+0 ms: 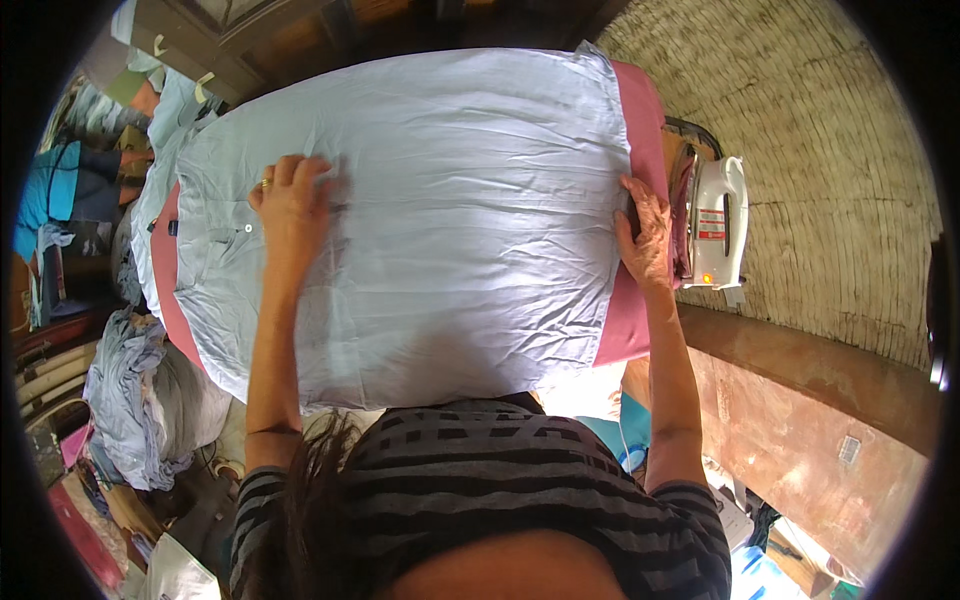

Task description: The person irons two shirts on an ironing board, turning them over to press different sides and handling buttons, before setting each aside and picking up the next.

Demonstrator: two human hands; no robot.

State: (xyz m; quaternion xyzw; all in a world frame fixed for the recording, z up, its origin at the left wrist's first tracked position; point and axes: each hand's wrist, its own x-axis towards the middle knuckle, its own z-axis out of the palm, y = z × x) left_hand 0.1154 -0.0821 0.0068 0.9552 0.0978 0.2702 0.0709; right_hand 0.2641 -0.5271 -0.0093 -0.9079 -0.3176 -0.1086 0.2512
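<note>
A pale blue-grey shirt (450,220) lies spread over a pink padded ironing board (640,130), its collar end to the left and its hem to the right. Near a small white button (248,228), my left hand (293,205) is over the cloth with fingers apart, some of them blurred by motion. My right hand (648,235) rests at the hem on the board's right side, thumb and fingers apart. Fine creases run across the shirt, mostly toward the hem. Just beyond my right hand, a white iron (715,222) with a lit orange light stands at the board's right end.
Rumpled clothes (135,400) are heaped at the left. Further left, part of another person in a bright blue garment (48,195) shows. Dark wooden furniture (400,45) borders the far side. A tan ledge (810,370) runs along the right.
</note>
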